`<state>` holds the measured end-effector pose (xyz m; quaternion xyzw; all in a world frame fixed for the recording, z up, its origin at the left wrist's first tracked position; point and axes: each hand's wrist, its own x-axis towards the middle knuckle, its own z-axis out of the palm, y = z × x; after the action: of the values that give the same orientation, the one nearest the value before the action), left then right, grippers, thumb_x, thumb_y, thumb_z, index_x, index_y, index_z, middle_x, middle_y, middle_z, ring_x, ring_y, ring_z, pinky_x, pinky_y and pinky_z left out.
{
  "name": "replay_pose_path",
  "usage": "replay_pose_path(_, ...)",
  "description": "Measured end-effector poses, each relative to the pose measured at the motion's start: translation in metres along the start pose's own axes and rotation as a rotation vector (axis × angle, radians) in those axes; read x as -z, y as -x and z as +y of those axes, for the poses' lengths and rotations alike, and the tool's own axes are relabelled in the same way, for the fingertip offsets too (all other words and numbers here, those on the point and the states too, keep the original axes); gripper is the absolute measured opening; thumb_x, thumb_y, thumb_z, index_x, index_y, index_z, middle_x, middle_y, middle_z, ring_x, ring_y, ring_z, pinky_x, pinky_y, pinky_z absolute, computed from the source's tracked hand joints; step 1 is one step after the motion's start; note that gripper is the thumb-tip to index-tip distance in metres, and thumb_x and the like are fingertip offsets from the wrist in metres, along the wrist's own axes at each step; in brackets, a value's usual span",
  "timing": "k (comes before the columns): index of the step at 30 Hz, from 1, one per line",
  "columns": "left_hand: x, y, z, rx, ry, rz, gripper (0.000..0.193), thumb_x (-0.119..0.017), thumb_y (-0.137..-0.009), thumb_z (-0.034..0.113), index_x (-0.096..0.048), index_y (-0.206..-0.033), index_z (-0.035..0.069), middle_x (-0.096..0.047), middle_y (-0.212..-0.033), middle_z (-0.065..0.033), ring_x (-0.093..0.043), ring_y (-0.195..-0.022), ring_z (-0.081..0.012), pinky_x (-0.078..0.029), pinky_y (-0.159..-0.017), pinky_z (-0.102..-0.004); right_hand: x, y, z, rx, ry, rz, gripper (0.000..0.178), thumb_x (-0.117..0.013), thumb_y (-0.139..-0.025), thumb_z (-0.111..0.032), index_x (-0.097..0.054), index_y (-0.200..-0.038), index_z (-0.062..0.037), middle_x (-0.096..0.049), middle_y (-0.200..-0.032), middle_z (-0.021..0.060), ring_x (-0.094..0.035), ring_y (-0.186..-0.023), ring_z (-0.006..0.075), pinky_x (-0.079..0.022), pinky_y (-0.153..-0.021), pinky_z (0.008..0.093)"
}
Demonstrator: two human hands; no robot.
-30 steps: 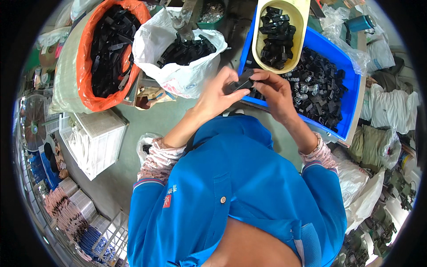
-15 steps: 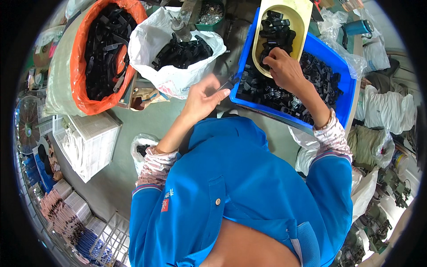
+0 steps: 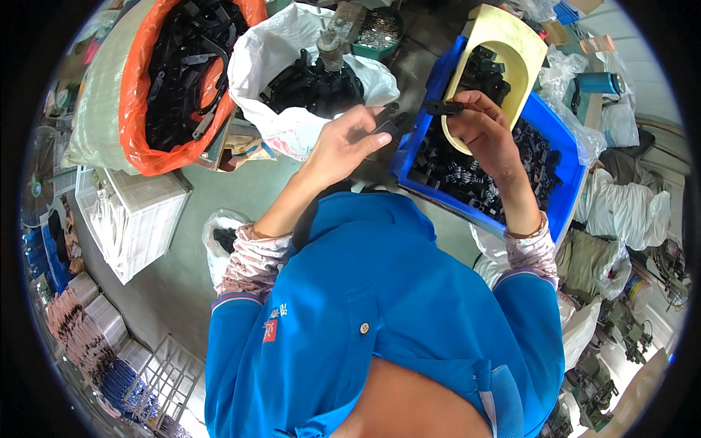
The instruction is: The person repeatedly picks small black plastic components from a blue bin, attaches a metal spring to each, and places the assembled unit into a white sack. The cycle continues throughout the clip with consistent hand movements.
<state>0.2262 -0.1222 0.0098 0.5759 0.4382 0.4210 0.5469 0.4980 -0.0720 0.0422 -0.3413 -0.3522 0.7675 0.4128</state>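
Note:
My left hand (image 3: 343, 146) is closed on a black plastic part (image 3: 389, 120) whose forked end sticks out past the fingertips. A smaller black piece (image 3: 442, 108) is pinched in my right hand (image 3: 485, 131), pointing left toward the first part; a gap lies between the two. Below my right hand is a cream oval tub (image 3: 531, 55) with black pieces (image 3: 483, 77) in it. The tub rests on a blue bin (image 3: 566, 186) full of small black parts (image 3: 456, 171). The exact kind of either held piece is too small to make out.
Left of my hands stands a white sack (image 3: 292, 135) of black parts, with a metal spindle (image 3: 330, 51) above it. Farther left is an orange-lined sack (image 3: 139, 139) of black parts. A green tray (image 3: 380, 44) holds small metal bits. A white crate (image 3: 139, 219) stands on the floor.
My right hand has come up out of the cream tub with a black piece and moved toward my left hand. The part in my left hand now shows more clearly. The whole view has shifted slightly.

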Motion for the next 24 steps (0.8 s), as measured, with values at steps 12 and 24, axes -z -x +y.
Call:
replay_pose_path(12, 0.062, -0.014, -0.003, -0.024, 0.097, -0.003, 0.023, -0.072, -0.087, 0.010, -0.051, -0.083, 0.005, -0.064, -0.120, -0.0124, -0.054, -0.095, -0.0076, -0.046, -0.081, -0.0247, -0.071, -0.071, 0.045, 0.086, 0.028, 0.185, 0.024, -0.063, -0.096, -0.029, -0.060, -0.088, -0.0061, -0.061, -0.079, -0.0001, -0.051, -0.059, 0.0075, -0.037, -0.053, 0.0205)
replay_pose_path(24, 0.123, -0.035, 0.005, -0.049, 0.054, -0.053, 0.024, -0.072, -0.087, 0.010, -0.049, -0.083, 0.006, -0.065, -0.119, -0.0137, -0.055, -0.101, -0.0111, -0.046, -0.087, -0.0271, -0.097, -0.108, 0.038, 0.333, 0.615, -0.013, 0.029, -0.066, -0.093, -0.013, -0.062, -0.119, -0.0014, -0.058, -0.110, 0.0021, -0.054, -0.097, 0.0076, -0.046, -0.084, 0.0234)
